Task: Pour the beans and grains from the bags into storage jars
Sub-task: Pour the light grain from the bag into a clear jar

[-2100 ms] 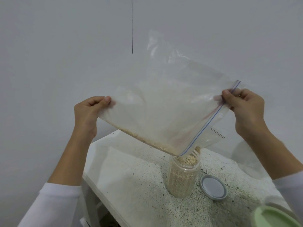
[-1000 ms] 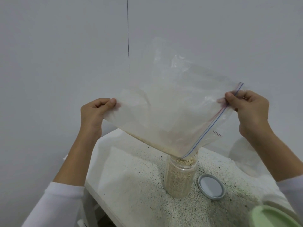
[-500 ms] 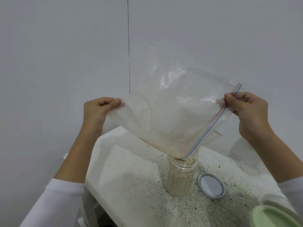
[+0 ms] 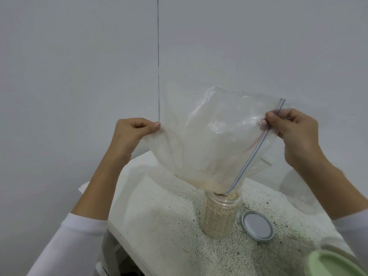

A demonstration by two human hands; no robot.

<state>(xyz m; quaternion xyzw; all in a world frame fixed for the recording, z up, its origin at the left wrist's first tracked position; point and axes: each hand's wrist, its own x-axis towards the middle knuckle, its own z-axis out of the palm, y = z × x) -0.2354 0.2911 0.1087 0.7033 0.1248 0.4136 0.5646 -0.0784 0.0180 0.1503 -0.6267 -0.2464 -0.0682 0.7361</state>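
A clear zip bag (image 4: 211, 140) hangs tilted over a clear plastic jar (image 4: 219, 216) on the speckled counter. Its lowest corner, at the blue zip line, touches the jar's open mouth. Pale grain fills the jar to the brim, and a little still lies in that low corner. My left hand (image 4: 131, 132) pinches the bag's left corner. My right hand (image 4: 294, 132) pinches the zip edge at the upper right. Both hands are raised above the jar.
The jar's grey lid (image 4: 257, 226) lies flat just right of the jar. A pale green lid (image 4: 334, 263) shows at the bottom right corner. The white speckled counter (image 4: 159, 226) ends at a front-left edge; a plain wall stands close behind.
The grain along the bag's lower edge has run down into the jar. Both hands have raised the bag steeper, and it now sags in folds.
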